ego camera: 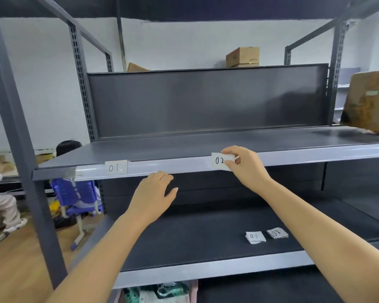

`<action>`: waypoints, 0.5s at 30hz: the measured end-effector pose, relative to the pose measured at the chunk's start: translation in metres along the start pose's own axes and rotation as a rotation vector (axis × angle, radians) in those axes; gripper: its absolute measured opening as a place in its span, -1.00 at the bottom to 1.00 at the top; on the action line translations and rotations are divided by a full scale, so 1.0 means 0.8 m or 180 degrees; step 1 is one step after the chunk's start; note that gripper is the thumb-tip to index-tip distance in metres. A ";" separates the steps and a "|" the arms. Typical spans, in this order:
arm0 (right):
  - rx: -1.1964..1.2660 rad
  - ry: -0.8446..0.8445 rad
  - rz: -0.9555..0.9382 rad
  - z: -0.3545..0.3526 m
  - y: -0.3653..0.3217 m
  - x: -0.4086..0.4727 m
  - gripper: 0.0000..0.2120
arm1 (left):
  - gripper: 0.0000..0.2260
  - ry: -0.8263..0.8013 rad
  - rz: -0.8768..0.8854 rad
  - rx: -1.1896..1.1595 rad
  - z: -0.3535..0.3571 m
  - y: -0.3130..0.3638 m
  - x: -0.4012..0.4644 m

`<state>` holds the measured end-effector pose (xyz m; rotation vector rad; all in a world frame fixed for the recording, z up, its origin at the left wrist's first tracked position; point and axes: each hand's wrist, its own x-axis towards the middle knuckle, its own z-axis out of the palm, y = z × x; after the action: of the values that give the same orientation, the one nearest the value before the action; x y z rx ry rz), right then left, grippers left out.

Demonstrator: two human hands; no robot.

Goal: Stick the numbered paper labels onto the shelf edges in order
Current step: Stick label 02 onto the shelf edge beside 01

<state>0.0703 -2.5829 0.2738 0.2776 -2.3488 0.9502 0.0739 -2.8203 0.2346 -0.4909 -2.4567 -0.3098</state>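
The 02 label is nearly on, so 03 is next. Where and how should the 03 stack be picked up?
The 03 label stack lies flat on the lower shelf, right of centre. Probably best to come from above and front, pinching the top sheet's near edge, away from the neighbouring stack on its right.

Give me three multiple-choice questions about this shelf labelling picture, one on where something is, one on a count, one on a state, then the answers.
1. Where does the 03 label lie?
A. on the lower shelf
B. on the floor
C. on the top shelf's edge

2. How many labels are at the upper shelf edge?
A. none
B. two
C. four

3. What is the right hand doing?
A. hanging idle
B. pinching the 02 label
C. lifting a box

Answers:
1. A, it sits on the lower shelf beside another paper label.
2. B, the 01 label and 02 are there.
3. B, its fingertips pinch 02 against the edge, while the left hand holds nothing.
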 end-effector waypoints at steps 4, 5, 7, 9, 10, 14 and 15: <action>0.0240 0.0138 0.0068 -0.010 0.013 0.003 -0.76 | -0.66 0.0056 0.0123 0.0027 0.010 0.015 0.015; 0.0291 0.0145 0.0073 -0.012 0.017 0.005 -0.77 | -0.66 0.0070 0.0154 0.0055 0.014 0.018 0.020; 0.0317 0.0102 0.0047 -0.016 0.026 0.008 -0.77 | -0.67 0.0124 0.0163 0.0131 0.022 0.025 0.032; 0.0312 0.0037 0.0013 -0.021 0.037 0.013 -0.77 | -0.66 0.0206 0.0103 0.0226 0.029 0.034 0.046; 0.0324 0.0026 0.0009 -0.023 0.043 0.017 -0.77 | -0.64 0.0225 0.0071 0.0275 0.032 0.039 0.053; 0.0409 -0.0041 -0.0049 -0.034 0.063 0.037 -0.77 | -0.52 0.0177 -0.0017 0.0497 0.042 0.053 0.075; 0.0443 -0.0061 -0.0074 -0.035 0.066 0.042 -0.77 | -0.50 0.0169 -0.0049 0.0538 0.044 0.055 0.079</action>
<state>0.0347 -2.5245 0.2799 0.3698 -2.2950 1.1061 0.0265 -2.7518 0.2496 -0.3868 -2.4101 -0.1184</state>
